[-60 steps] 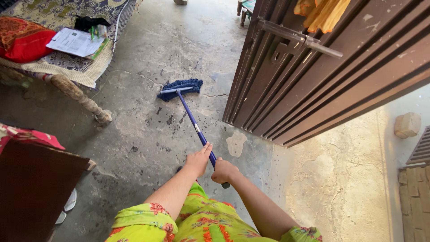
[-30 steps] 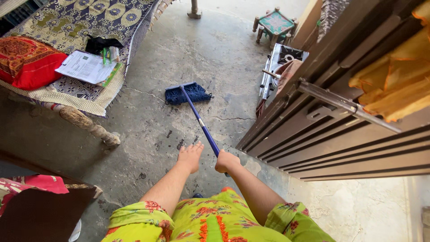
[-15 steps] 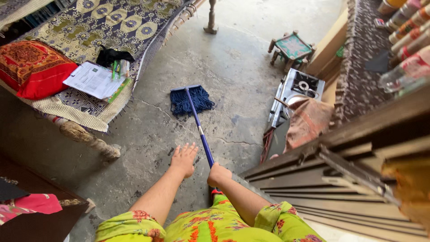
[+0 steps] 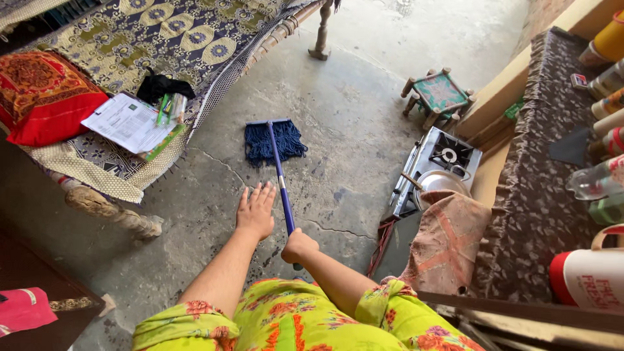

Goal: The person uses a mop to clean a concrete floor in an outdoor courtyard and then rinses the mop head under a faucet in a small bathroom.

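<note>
Since two seconds ago the view has swung off the brown slatted door toward the room, and the mop head (image 4: pixel 274 142) now lies farther out on the concrete floor (image 4: pixel 351 110), near the long edge of the cot (image 4: pixel 195 39).

Risks, as I judge them, largest first. That cot edge with its carved leg (image 4: pixel 110 211) sits left of the stroke; a wide sweep could catch fringe on it. To the right, a small gas stove (image 4: pixel 442 159) with a pan stands on the floor near a low woven stool (image 4: pixel 439 92); a swing that way could knock either. Floor cracks run across the mop's path and could snag strands. Papers (image 4: pixel 127 122) overhang the cot's corner and might be brushed off.

My right hand (image 4: pixel 299 247) is closed around the top of the blue handle (image 4: pixel 281 185). My left hand (image 4: pixel 256 211) is spread flat, fingers wide, just beside the shaft and holding nothing, so control is one-handed.

Mop: dark blue string fringe splayed flat from a metal bar, the thin blue shaft running back to me.
</note>
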